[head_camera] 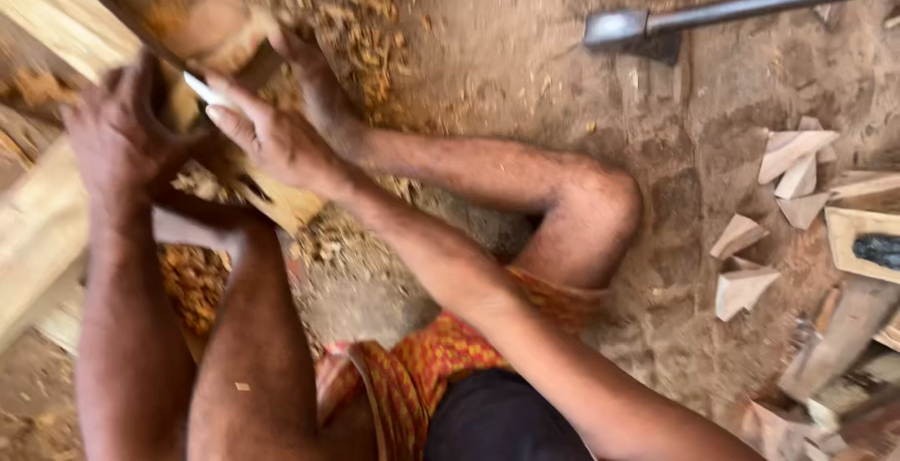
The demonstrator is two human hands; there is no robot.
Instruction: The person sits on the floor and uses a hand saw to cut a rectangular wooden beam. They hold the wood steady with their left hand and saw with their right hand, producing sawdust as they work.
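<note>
I sit on a dirt floor with both hands close together at the upper left, and the picture is motion-blurred. My left hand [120, 133] is curled around the dark end of a hand tool. My right hand [272, 137] grips the same tool, fingers lying along its pale blade [202, 90]. The blade meets a rounded brown wooden piece [217, 31] that lies against a pale plank [56, 25]. My right foot [314, 76] rests beside the piece. What the palms cover is hidden.
An axe-like tool with a metal head [623, 30] and a long dark handle lies at the upper right. Pale wooden offcuts [795, 166] and wedges [742, 287] lie scattered at the right. Wood shavings [366, 20] pile around the work. My bent knee [600, 208] is mid-frame.
</note>
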